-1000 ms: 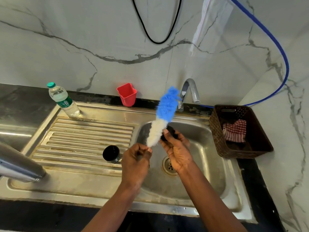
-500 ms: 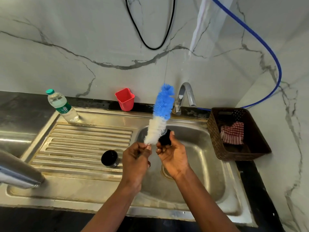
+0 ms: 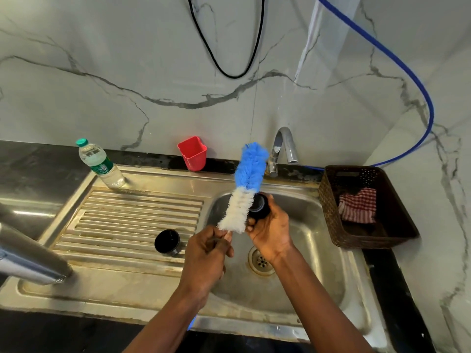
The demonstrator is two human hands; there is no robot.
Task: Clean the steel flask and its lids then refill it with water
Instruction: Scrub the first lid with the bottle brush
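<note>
Gripping the bottle brush (image 3: 245, 189) by its handle, the left hand (image 3: 206, 253) points it toward one o'clock; the right hand (image 3: 271, 231) holds a black lid (image 3: 259, 207) just beside the white bristles, at their three o'clock. The steel flask (image 3: 30, 258) lies well off at nine o'clock

Bright even light, glare on the steel sink (image 3: 142, 179), wide-angle bending at edges
</note>
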